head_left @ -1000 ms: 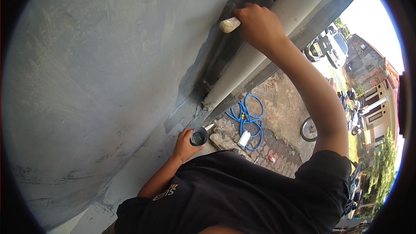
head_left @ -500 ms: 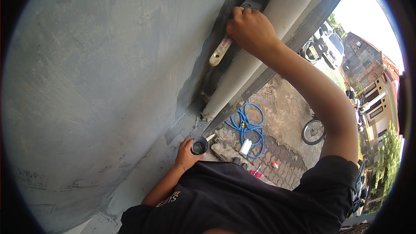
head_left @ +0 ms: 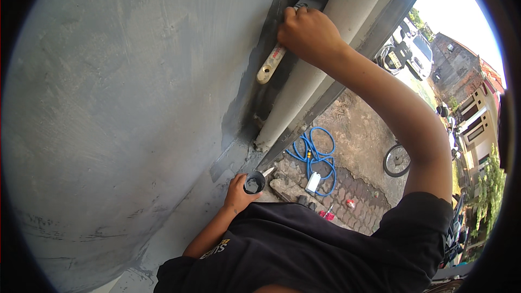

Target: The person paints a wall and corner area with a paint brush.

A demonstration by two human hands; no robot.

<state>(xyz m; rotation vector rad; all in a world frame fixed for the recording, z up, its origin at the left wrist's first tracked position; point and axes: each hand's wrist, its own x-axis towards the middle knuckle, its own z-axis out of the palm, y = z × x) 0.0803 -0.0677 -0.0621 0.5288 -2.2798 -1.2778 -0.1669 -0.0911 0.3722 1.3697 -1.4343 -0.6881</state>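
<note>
Grey plastered wall (head_left: pixel 119 103) beside pale downpipe (head_left: pixel 325 54). Right hand (head_left: pixel 309 35) fisted on brush handle (head_left: pixel 269 66), long axis along pipe, bristles hidden above. Left hand (head_left: pixel 239 195) cupping small pot (head_left: pixel 254 182) low.

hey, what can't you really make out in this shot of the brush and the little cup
Head view only:
- Bristles of the paintbrush: hidden behind the right hand.
- Contents of the small cup in the left hand: too small, just grey.
- White pipe top: cut off by the upper edge.

brush (head_left: pixel 269 66): 1 | cup (head_left: pixel 254 182): 1 | pipe (head_left: pixel 325 54): 1 | hose (head_left: pixel 315 154): 1 (blue, coiled) | cars (head_left: pixel 412 49): 2
</note>
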